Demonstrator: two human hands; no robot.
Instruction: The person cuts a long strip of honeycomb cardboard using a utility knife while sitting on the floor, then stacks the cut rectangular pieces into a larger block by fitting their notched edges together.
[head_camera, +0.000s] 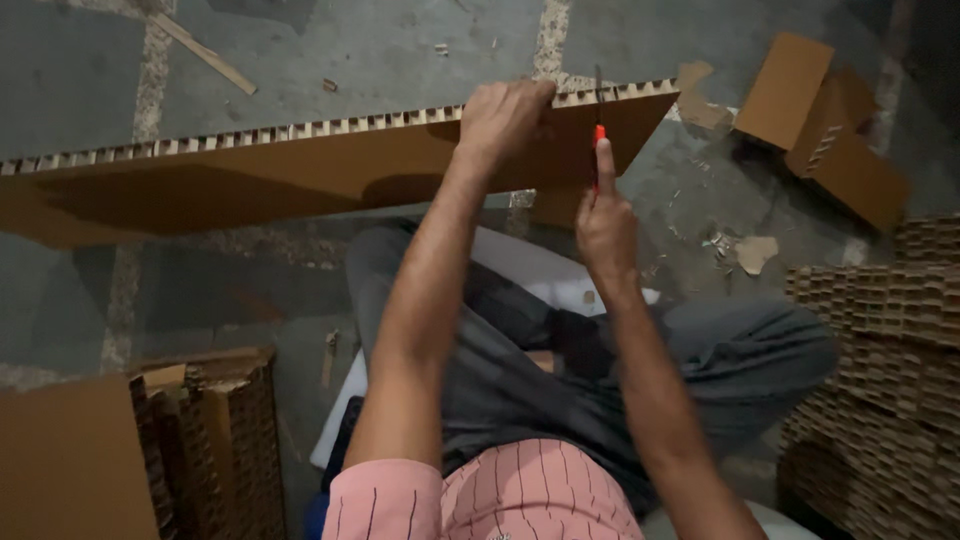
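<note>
**Blade At The Board's Edge**

Stacked brown honeycomb cardboard pieces (210, 440) sat low left. The left hand (503, 118) clamped the long brown honeycomb cardboard panel (300, 165); the right hand (603, 225) gripped an orange-handled utility knife (598, 135) against it. Cardboard offcuts (820, 115) lay right.

A small cardboard-working shop, with the work done seated on the floor. Evidence: a bare grey concrete floor (300, 50) strewn with brown offcuts (790, 85) and paper scraps (755, 252); stacks of honeycomb cardboard (880, 380) at right and lower left (215, 440); a long honeycomb-core board (300, 165) held on edge.
</note>
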